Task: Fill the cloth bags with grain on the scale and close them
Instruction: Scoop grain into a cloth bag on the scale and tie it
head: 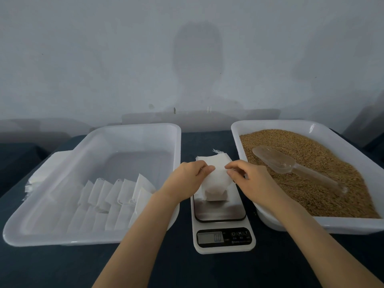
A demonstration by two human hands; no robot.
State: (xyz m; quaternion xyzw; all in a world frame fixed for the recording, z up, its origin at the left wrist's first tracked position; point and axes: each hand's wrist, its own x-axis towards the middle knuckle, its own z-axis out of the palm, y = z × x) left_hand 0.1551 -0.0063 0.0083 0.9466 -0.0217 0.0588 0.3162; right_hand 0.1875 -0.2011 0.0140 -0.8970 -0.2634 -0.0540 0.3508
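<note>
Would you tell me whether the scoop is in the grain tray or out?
In: the clear scoop lies on the grain inside the right tray.

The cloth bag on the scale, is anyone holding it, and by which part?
The left hand and the right hand pinch the cloth bag at its top edge, one per side; its bottom rests on the scale.

One wide-angle view from the person's head faces forward and down over the dark tabletop [52,267], with a pale wall [104,59] filling the upper half of the frame. It sits close: forearms enter from the bottom edge, and the left hand [185,181] and right hand [251,179] pinch a cloth bag [216,183] at centre.
</note>
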